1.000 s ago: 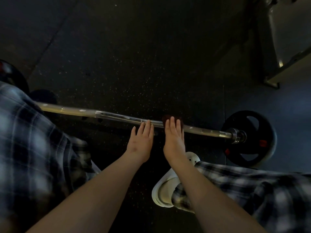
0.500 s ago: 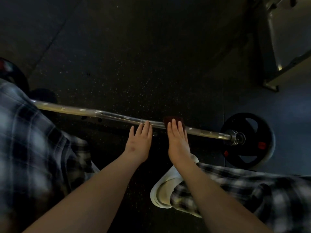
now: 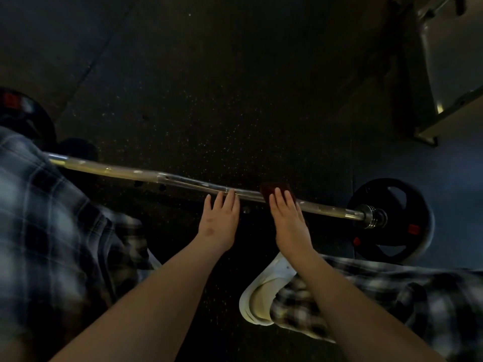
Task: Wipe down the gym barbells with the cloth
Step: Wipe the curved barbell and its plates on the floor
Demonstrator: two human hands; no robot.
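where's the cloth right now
Head view: the dark red cloth lies over the silver barbell shaft, under the right hand, between the left hand and the round black weight plate.

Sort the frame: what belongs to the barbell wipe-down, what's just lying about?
Job:
barbell
dark red cloth on its bar
right hand pressing the cloth flat
left hand touching the bar

Just there:
white shoe
metal frame top right
rubber floor

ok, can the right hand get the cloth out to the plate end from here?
Probably yes: the right hand presses the cloth on the bar, and the stretch to the plate looks bare.
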